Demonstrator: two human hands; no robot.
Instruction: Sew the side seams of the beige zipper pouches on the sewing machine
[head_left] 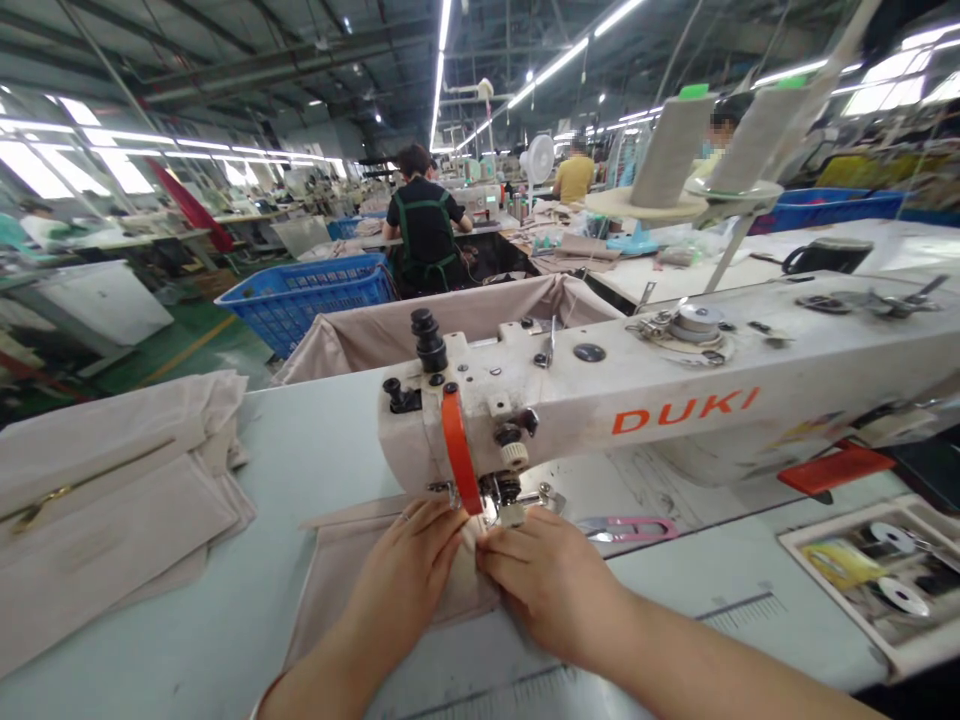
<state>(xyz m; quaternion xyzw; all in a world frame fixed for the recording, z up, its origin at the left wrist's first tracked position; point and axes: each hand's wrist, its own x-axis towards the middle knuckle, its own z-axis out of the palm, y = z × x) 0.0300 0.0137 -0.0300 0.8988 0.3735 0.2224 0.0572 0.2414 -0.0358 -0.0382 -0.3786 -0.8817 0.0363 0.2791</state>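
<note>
Fingers of our left hand [409, 560] lie together, nearly straight, on the cloth [341, 575]; those of our right hand [551, 570] are bent and bunched, across the foot [490, 507] from them. Whether either hand pinches the cloth, we cannot tell: undersides hidden. Cloth lies on the table [300, 450], in from its left edge, partly below the front end of the machine [570, 375]. Tips of both hands sit just beside the foot, the left ones next to the orange guard [459, 450].

Step, as we judge it: steering cloth past the foot. To do it well we would press lightly with the left so the layer lies flat, and use the right only to line it up, letting the machine draw. Pulling could pucker it. Tips look close to the foot; short, slow runs seem wise.

Snips [649, 528] lie just beyond our right hand, pink handles toward the table's right edge; cloth could catch there. Pile [112, 530] of similar cloth rests at the left edge, well apart, leaving our left elbow room.
</note>
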